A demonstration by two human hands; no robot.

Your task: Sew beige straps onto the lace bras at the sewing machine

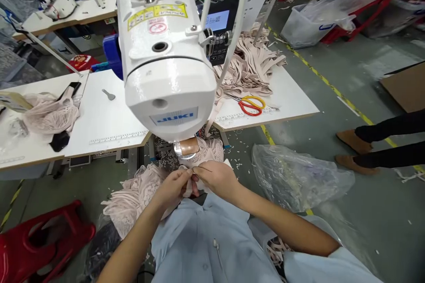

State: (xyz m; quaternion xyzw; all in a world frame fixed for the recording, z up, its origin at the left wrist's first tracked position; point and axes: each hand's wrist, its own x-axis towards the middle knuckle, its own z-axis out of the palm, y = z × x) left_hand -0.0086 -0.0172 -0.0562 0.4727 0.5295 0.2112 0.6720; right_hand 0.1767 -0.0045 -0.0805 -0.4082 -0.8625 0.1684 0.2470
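Head view: L hand [174, 184] & R hand [215, 177] meet low-centre, just in front of the sewing machine [169, 79], fingertips nearly touching. L hand closed, thumb + forefinger pinching a pale pink lace piece [187, 189]; R hand curled shut, pinching the same pc. at its upper edge. Exact grip pt. too small to tell. Lace pc. sits btwn the hands, above the lap of the wearer's blue shirt [199, 239].

More lace cloth [214, 150] lies by the machine's lower end, just beyond the hands; can't tell if it's joined to the held pc. Lace pile [133, 199] to the L, next to the L forearm.

White desk [299, 97], R side: heap of pink straps [249, 66], w/ red-and-yellow-handled scissors [250, 105] in front, near the printed ruler. Desk L side: small grey spoon-shaped item [108, 94], then lace bundle [53, 112] further L.

Floor: clear plastic bag [302, 179] R, red stool [43, 239] L, another person's brown shoes [355, 141] far R.
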